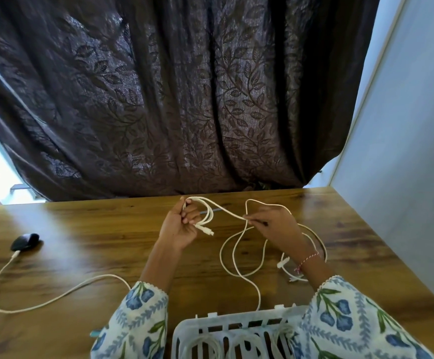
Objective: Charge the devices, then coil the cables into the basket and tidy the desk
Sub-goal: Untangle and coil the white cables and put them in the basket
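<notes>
Both forearms in blue-flowered white sleeves stretched forward over the brown wooden surface (81, 244). Left hand (182, 226) raised, fingers curled round a few loops of the white charging cable (236, 217) — plug end poking out below the palm. Right hand (273, 226) pinching the same cable just beside it, slack trailing toward the white slatted plastic basket (210, 325) at the near edge. Far left, well apart: small black device (25, 241) with its own white cord (55, 296). Dark leaf-patterned curtain (171, 99) behind the far edge.

Domestic room, likely a home: wooden desk (81, 255) against a window hung with a dark leaf-patterned curtain (171, 99); plain painted wall (405, 151) at right.
</notes>
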